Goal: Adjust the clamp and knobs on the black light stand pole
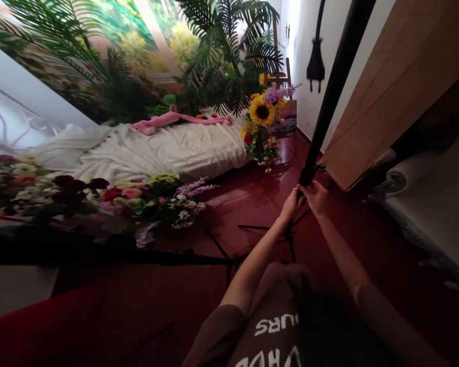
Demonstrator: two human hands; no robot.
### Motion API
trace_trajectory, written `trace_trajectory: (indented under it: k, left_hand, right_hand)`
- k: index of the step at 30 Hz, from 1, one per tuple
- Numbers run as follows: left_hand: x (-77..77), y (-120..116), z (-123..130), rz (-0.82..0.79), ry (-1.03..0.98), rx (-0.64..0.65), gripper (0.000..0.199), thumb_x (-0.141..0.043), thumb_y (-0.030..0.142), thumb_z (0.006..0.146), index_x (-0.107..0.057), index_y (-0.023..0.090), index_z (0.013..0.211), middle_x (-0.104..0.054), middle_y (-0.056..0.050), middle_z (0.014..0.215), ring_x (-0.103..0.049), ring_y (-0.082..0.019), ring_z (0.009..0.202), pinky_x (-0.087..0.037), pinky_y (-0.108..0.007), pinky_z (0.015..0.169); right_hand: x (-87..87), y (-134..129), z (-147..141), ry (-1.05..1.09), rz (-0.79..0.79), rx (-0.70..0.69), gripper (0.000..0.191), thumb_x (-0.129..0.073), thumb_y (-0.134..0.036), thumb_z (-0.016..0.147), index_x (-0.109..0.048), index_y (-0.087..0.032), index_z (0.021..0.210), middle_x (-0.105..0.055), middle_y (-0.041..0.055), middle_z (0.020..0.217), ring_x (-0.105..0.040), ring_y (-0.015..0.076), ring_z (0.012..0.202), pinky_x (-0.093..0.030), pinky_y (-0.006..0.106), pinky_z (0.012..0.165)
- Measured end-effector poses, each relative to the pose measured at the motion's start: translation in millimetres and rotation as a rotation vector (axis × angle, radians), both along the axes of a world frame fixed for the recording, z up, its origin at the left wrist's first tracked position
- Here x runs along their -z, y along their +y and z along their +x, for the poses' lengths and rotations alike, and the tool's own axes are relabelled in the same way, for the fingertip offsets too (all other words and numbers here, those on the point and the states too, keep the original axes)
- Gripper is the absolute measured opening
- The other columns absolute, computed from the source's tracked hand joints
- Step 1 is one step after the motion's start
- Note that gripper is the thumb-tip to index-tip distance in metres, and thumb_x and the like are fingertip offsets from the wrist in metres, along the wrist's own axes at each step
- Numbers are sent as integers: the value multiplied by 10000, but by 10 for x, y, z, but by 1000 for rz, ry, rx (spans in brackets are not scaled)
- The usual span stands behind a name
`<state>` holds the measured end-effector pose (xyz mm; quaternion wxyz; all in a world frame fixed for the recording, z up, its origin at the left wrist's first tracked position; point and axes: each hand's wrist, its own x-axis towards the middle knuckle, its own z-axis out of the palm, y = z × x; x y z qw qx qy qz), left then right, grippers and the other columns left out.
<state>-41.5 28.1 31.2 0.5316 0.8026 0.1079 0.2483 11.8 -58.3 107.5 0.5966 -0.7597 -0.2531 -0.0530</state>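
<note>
A black light stand (334,84) rises in front of me, its pole leaning to the upper right and its spread legs on the floor. My left hand (291,205) is closed around the pole's lower section, just under a dark collar. Right beside it, my right hand (316,199) grips the stand at that collar, its fingertips touching the pole near a small knob. Some of the fingers are hidden behind the pole and in shadow. A black two-pin plug (315,66) dangles on its cable to the left of the upper pole.
A second black stand (137,256) crosses at left. Artificial flowers (132,199) and a couch draped in white cloth (199,145), with a pink plush toy (162,120), lie beyond. Sunflowers (261,111) stand at its end. A brown panel (390,86) leans right, by a pale upholstered seat (432,204).
</note>
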Motion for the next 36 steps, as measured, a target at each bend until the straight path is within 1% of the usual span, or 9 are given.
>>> trace_trajectory:
  k: [6, 9, 13, 18, 24, 27, 30, 33, 36]
  left_hand:
    - [-36, -29, -4, -31, 36, -13, 324, -495, 367, 910, -467, 181, 1174, -661, -60, 891, -633, -140, 713, -473, -255, 677]
    - [-33, -41, -1, -20, 32, -25, 317, -491, 373, 912, -473, 182, 1165, -660, -69, 917, -633, -142, 730, -467, -254, 681]
    - [-19, -49, -4, -10, 26, -46, 297, -485, 376, 916, -488, 180, 1138, -662, -75, 918, -633, -149, 750, -465, -258, 694]
    - [28, -48, 0, -23, 11, -38, 272, -480, 359, 920, -482, 187, 1131, -661, -60, 894, -632, -139, 753, -458, -248, 700]
    - [98, -43, 28, -22, 18, -38, 267, -467, 379, 925, -475, 195, 1117, -658, -45, 855, -628, -130, 709, -456, -243, 689]
    - [100, -48, 32, -12, 4, -44, 267, -466, 386, 926, -478, 195, 1113, -657, -53, 859, -628, -137, 722, -458, -251, 701]
    - [82, -56, 26, -7, -6, -55, 266, -475, 388, 923, -482, 195, 1107, -657, -62, 884, -630, -141, 745, -457, -250, 706]
    - [64, -62, 17, -14, -3, -53, 262, -478, 386, 923, -481, 195, 1102, -657, -65, 906, -630, -139, 754, -454, -245, 700]
    - [57, -66, 12, -21, 6, -51, 267, -477, 389, 922, -479, 193, 1104, -656, -68, 913, -627, -139, 747, -451, -247, 695]
  right_hand:
    - [-547, 33, 157, -170, 36, -50, 253, -681, -435, 801, -729, -250, 967, -730, 20, 980, -620, 247, 1091, -484, 420, 952]
    - [-619, 48, 163, -185, 36, -64, 257, -666, -454, 814, -733, -249, 955, -733, 10, 961, -644, 234, 1043, -486, 421, 953]
    - [-582, 39, 145, -169, 37, -72, 339, -658, -499, 808, -721, -235, 1012, -729, 29, 1008, -646, 229, 1045, -479, 407, 971]
    - [-376, -173, 165, -180, -2, -89, 409, -584, -534, 857, -684, -237, 1120, -709, 53, 1104, -666, 203, 994, -500, 353, 928]
    - [292, -593, 226, 60, -283, -162, 513, -472, -621, 880, -672, -204, 1101, -728, 91, 1064, -688, 220, 944, -527, 344, 825]
    - [516, -662, 230, 179, -316, -186, 557, -425, -681, 866, -679, -200, 987, -747, 88, 956, -697, 217, 908, -520, 336, 822]
    - [583, -629, 230, 248, -298, -214, 584, -373, -712, 866, -662, -205, 849, -743, 60, 818, -703, 187, 784, -516, 287, 760]
    - [578, -552, 247, 274, -317, -154, 628, -368, -736, 851, -634, -190, 691, -700, 41, 660, -671, 164, 653, -488, 239, 650]
    - [557, -477, 289, 471, -328, -125, 651, -386, -719, 858, -565, -176, 546, -595, 38, 472, -570, 128, 455, -417, 217, 477]
